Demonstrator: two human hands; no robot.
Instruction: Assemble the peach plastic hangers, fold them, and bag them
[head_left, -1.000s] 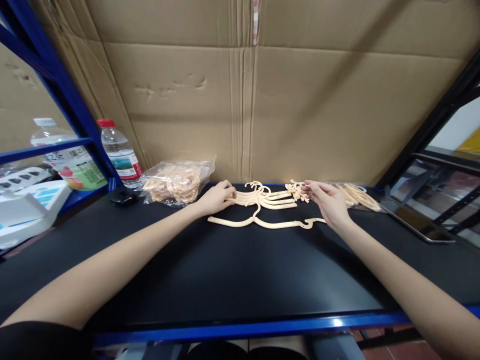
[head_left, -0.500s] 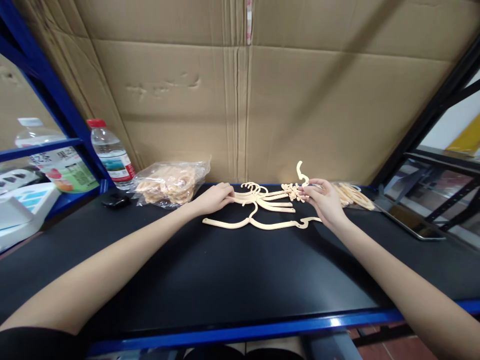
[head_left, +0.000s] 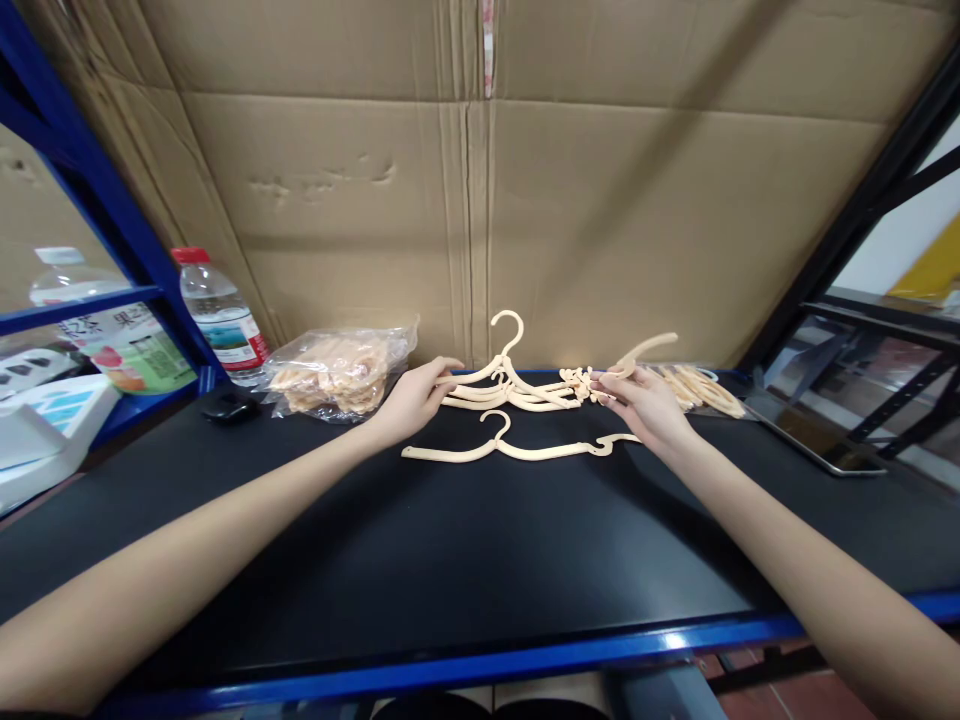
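My left hand pinches the left arm of a cream plastic hanger, whose hook stands up above a pile of similar hangers. In my right hand is a curved cream hanger arm piece, its free end pointing up and right. Small cream parts lie bunched beside my right fingertips. Closer to me, another hanger lies flat on the black table, with a hooked piece at its right end, partly hidden by my right hand.
A clear bag of cream parts lies at the left, near a red-capped water bottle and a black mouse. Right of my right hand are bagged cream pieces and a dark tablet. A cardboard wall stands behind.
My left hand has moved slightly left and now lifts a hanger, its hook turned upright above the pile. The piece in my right hand has turned, so its long curved end now shows.
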